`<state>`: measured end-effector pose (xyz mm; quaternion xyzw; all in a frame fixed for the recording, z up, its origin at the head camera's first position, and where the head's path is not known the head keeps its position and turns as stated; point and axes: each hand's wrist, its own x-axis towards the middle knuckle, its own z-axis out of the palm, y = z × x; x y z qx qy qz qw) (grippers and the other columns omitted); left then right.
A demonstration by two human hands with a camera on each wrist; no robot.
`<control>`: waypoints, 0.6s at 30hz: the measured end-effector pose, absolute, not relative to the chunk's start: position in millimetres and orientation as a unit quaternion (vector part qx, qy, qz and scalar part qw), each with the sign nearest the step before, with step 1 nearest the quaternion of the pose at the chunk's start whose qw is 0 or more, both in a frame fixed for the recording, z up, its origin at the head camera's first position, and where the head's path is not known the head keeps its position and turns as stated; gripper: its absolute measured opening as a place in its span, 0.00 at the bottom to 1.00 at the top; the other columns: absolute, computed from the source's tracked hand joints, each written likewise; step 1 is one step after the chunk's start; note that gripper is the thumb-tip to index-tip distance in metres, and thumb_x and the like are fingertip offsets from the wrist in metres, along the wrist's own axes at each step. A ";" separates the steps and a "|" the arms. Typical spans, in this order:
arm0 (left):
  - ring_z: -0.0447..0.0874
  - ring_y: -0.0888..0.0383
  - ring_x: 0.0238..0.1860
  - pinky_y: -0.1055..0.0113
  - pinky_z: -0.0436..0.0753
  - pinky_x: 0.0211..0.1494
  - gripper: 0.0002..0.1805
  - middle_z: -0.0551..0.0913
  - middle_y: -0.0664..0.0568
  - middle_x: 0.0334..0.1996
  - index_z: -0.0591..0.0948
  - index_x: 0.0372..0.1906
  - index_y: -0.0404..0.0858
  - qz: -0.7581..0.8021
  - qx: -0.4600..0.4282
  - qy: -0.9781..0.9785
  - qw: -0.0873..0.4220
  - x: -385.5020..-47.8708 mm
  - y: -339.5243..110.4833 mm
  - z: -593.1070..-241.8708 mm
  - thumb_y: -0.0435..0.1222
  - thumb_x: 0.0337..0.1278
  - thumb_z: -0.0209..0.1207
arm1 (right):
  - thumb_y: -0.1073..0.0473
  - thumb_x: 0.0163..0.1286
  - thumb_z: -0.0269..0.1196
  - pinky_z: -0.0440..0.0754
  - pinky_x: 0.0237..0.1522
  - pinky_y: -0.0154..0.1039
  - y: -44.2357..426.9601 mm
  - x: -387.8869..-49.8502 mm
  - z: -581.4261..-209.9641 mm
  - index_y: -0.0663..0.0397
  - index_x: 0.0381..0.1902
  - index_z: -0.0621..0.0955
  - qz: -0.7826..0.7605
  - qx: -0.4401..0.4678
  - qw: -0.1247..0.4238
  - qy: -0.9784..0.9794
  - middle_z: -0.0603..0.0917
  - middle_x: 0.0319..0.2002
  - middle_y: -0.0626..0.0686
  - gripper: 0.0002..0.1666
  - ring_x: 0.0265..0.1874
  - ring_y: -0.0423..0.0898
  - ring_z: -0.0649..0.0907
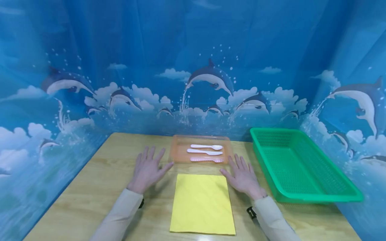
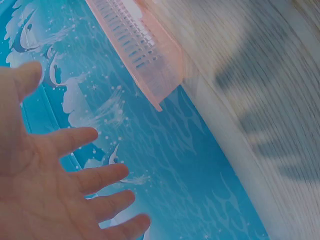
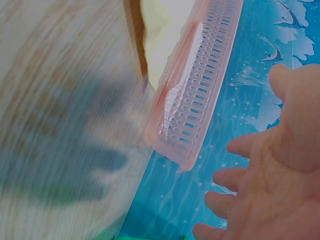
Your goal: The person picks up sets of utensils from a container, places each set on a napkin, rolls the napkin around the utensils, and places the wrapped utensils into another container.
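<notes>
My left hand (image 1: pixel 147 172) is spread over the table, left of a yellow folded cloth or sheet (image 1: pixel 202 204), fingers straight and holding nothing. On the sheet's other side, my right hand (image 1: pixel 243 176) is likewise spread, its fingertips near the right front corner of an orange see-through basket (image 1: pixel 181 147). Inside that basket lie a white spoon (image 1: pixel 206 146), a white knife (image 1: pixel 205 152) and a third white utensil (image 1: pixel 206 160), its end partly veiled by the basket's front wall. In the left wrist view, the palm (image 2: pixel 35 185) faces the camera with fingers apart.
A large green basket (image 1: pixel 272 174) stands at the right, close to my right hand. The wooden table (image 1: pixel 87 180) ends at the back and sides against a blue curtain (image 1: pixel 169 40) printed with dolphins.
</notes>
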<state>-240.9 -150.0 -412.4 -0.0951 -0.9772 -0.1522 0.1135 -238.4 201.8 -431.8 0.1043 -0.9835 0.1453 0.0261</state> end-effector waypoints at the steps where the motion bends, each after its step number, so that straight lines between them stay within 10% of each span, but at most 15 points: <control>1: 0.48 0.31 0.75 0.32 0.52 0.73 0.42 0.58 0.32 0.73 0.64 0.74 0.43 -0.153 -0.098 -0.976 0.119 -241.7 -149.1 -412.2 0.66 0.64 0.47 | 0.29 0.74 0.39 0.42 0.73 0.69 201.7 -238.8 -431.3 0.54 0.78 0.51 0.145 0.105 0.026 -0.984 0.47 0.78 0.64 0.48 0.76 0.66 0.47; 18: 0.79 0.38 0.56 0.41 0.78 0.58 0.33 0.82 0.35 0.54 0.77 0.60 0.34 -0.154 -0.140 -0.962 0.177 -257.9 -139.4 -415.0 0.58 0.68 0.52 | 0.36 0.76 0.45 0.48 0.72 0.68 201.8 -243.6 -429.2 0.57 0.77 0.53 0.168 0.115 0.030 -0.979 0.50 0.77 0.66 0.44 0.75 0.66 0.50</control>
